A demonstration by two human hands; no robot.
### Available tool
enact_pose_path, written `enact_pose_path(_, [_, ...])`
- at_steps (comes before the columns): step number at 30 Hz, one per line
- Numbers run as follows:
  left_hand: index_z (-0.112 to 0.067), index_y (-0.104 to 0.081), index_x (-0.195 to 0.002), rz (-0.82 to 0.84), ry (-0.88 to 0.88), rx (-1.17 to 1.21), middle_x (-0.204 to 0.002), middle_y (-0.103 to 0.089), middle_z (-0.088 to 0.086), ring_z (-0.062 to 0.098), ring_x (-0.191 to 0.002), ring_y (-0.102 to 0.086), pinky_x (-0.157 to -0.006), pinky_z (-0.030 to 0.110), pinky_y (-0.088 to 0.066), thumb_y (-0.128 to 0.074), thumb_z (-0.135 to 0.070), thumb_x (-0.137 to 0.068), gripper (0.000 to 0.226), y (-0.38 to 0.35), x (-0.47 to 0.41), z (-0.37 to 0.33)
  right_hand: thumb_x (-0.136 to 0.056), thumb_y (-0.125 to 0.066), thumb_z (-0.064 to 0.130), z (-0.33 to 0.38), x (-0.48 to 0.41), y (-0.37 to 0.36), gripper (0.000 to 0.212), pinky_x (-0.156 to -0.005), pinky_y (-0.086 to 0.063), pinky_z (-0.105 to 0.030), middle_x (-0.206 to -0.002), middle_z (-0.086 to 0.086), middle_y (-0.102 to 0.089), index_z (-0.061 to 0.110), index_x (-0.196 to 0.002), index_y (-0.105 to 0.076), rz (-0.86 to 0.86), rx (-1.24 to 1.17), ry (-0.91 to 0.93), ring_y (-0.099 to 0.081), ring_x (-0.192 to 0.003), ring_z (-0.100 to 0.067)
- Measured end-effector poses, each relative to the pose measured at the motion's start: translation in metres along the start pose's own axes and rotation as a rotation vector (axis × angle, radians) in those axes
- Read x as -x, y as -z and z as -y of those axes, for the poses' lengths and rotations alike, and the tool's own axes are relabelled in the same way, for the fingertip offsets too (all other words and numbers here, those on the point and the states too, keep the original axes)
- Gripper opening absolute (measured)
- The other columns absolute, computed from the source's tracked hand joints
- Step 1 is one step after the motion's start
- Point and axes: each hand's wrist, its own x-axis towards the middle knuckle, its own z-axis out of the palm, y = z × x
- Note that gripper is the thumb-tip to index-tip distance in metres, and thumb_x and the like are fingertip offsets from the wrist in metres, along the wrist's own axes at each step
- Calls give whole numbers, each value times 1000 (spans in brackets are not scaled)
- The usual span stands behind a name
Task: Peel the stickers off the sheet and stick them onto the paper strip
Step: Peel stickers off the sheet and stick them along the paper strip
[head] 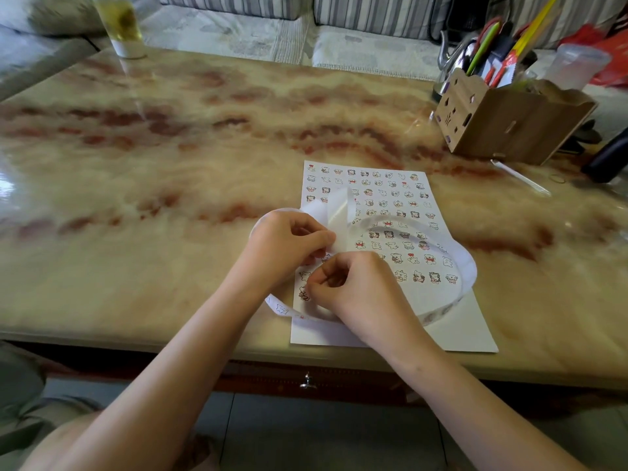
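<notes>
Hands at the sticker sheet (pixel 390 205), near the bench (pixel 170 164) front edge.
Grip of left hand (pixel 289 246) clamped on the looped paper strip (pixel 468 268); right hand (pixel 356 290) curled, grip unclear.

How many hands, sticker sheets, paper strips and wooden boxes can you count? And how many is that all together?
Hands: 2 (left hand, right hand)
Sticker sheet: 1
Paper strip: 1
Wooden box: 1
Total: 5
</notes>
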Motion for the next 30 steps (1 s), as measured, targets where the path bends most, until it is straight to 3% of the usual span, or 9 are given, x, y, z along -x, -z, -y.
enact_pose_path(15, [-1, -70, -79, -1, -8, -10, -70, -67, 7, 19, -69, -64, -80, 36, -57, -72, -10, -82, 9, -1, -1, 1, -76, -64, 21, 1, 3, -1, 13, -64, -49, -33, -57, 9, -57, 24, -64, -59, 8, 51, 46, -57, -62, -14])
enact_pose_path(19, [-2, -70, -77, -2, -19, -22, -72, -67, 8, 17, -63, -62, -76, 35, -56, -72, -10, -81, 9, -1, -1, 2, -76, -71, 20, -1, 1, 4, 15, -59, -42, -29, -58, 10, -51, 24, -81, -57, 34, 3, 55, -50, -58, -8])
enact_pose_path(21, [-3, -71, -76, -7, -26, -37, -75, -68, 9, 20, -64, -64, -77, 35, -57, -72, -11, -81, 10, 0, -1, 2, -78, -69, 16, -3, -2, 7, 18, -59, -40, -28, -59, 9, -51, 23, -84, -54, 42, -17, 50, -49, -58, -8])
enact_pose_path(24, [-3, -71, -77, -13, -19, -39, -80, -71, 13, 33, -79, -70, -83, 42, -57, -72, -11, -81, 9, 0, -1, 2, -79, -68, 15, -4, -3, 9, 17, -60, -41, -29, -59, 9, -52, 23, -83, -54, 52, -42, 44, -49, -57, -8])
enact_pose_path(30, [-5, -71, -75, -19, -24, -68, -74, -70, 7, 20, -68, -66, -83, 41, -57, -71, -14, -80, 10, 0, -1, 2, -75, -72, 18, -1, -2, 8, 21, -61, -42, -32, -62, 7, -53, 20, -80, -52, 95, -28, 31, -50, -59, -11])
